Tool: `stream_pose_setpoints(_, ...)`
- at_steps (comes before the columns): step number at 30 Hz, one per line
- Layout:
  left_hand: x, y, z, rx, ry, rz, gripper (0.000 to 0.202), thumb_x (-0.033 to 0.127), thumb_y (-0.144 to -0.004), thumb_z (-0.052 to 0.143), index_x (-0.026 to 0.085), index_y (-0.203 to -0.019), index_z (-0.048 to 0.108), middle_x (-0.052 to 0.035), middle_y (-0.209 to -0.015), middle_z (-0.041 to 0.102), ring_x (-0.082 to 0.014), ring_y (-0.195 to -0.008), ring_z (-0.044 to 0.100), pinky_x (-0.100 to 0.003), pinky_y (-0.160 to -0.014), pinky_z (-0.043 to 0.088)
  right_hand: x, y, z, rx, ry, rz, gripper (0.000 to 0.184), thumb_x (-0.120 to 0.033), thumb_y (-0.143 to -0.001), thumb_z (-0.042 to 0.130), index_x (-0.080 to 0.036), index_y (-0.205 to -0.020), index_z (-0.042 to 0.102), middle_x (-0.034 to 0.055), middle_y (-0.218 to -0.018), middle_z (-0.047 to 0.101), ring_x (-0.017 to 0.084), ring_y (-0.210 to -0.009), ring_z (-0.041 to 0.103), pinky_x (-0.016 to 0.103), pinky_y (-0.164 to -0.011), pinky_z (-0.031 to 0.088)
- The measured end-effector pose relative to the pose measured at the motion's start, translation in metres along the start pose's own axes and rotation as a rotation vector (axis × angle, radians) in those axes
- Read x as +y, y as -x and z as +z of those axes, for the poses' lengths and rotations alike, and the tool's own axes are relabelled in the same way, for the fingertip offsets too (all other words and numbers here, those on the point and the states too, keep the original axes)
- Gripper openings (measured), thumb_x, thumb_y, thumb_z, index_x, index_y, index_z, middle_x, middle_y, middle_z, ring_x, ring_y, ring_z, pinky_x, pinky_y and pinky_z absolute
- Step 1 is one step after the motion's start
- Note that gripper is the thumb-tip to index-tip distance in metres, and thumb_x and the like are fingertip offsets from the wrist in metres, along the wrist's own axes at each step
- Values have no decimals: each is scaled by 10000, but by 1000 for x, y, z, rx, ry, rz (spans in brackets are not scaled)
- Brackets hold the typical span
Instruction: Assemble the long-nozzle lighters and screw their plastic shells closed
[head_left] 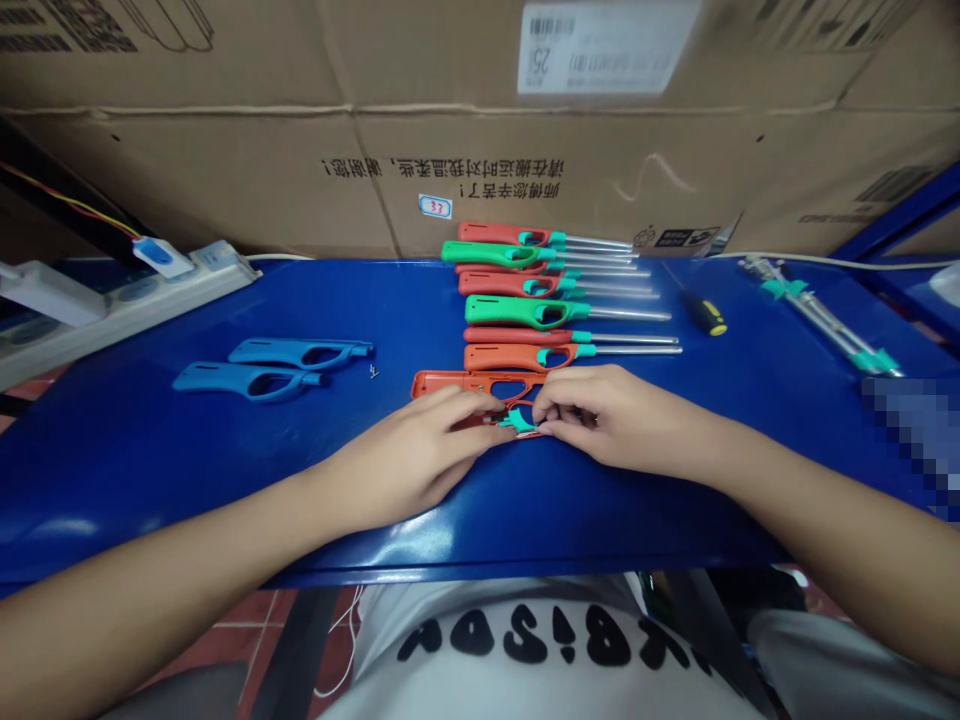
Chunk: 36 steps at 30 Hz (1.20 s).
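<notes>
Close to the front of the blue table, my left hand and my right hand meet over an orange lighter shell half. Between my fingertips shows a teal trigger piece, lying in that shell, which my hands mostly cover. My left thumb and forefinger close on the trigger piece. The right hand's fingers are pinched at its right end; what exactly they grip is hidden. Just behind lies another orange shell half, with its inside facing up.
Behind my hands lie several lighters with metal tubes. Blue shell halves and small screws lie left. A screwdriver and metal tubes are right. A power strip and cardboard box stand behind.
</notes>
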<state>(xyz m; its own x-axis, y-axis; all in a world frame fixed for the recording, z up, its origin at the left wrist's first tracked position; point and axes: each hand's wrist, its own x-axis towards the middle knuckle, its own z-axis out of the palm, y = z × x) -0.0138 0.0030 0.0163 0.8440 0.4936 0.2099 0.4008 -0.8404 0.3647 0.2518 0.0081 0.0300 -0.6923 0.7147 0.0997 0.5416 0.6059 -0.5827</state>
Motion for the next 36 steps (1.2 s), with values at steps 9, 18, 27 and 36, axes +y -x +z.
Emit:
stream_pose_setpoints(9,-3,0,1,37,-4,47,355,136,-1008,477,223,-1310,644,-135,-1332,605,-260,-1217,603,-438,-1014,544,0,0,-7,-45,53,-91,122,-126,-943,589,-160,-872,682,37,-864,679,146,-780,624,265,-709,470)
stream_pose_setpoints(18,-2,0,2,58,-14,47,322,142,-1003,504,220,-1271,665,-132,-1319,620,-258,-1204,617,-440,-1004,553,-1,1,-5,-77,127,-96,157,-178,-978,554,-153,-903,690,57,-881,669,165,-795,629,287,-710,487)
stream_pose_setpoints(27,-2,1,2,65,-13,56,316,133,-1007,501,209,-1274,652,-118,-1317,621,-246,-1206,612,-425,-1009,548,-1,3,-9,-86,71,-116,126,-150,-962,569,-153,-999,690,61,-956,671,161,-855,638,285,-761,501)
stream_pose_setpoints(36,-3,0,4,83,22,44,301,139,-1000,515,201,-1250,671,-123,-1334,617,-248,-1232,602,-414,-1026,542,9,0,0,56,467,-65,361,-82,-946,487,-200,-1229,676,117,-1170,637,227,-980,632,293,-692,461)
